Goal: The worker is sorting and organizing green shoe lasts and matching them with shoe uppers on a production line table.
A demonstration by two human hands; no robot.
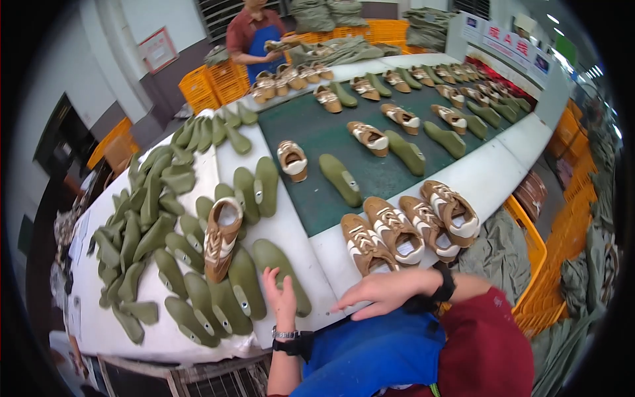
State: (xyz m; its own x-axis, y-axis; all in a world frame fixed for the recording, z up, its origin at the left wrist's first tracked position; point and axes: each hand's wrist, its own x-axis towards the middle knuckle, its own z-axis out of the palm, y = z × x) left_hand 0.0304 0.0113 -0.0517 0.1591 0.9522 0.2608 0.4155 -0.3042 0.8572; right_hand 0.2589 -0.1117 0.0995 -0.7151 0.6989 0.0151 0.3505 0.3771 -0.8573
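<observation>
The left hand (280, 301) is held up, its fingers parted and nothing grasped, right beside a green shoe form (278, 257) that is laid on the white table (288, 231). The right hand (378, 293) is stretched out with nothing seen in its grip, near four brown shoes (391, 228) lined up along the table's near side; whether the closest is touched cannot be told. A single brown shoe (222, 239) is rested on several green forms (246, 284) farther left.
</observation>
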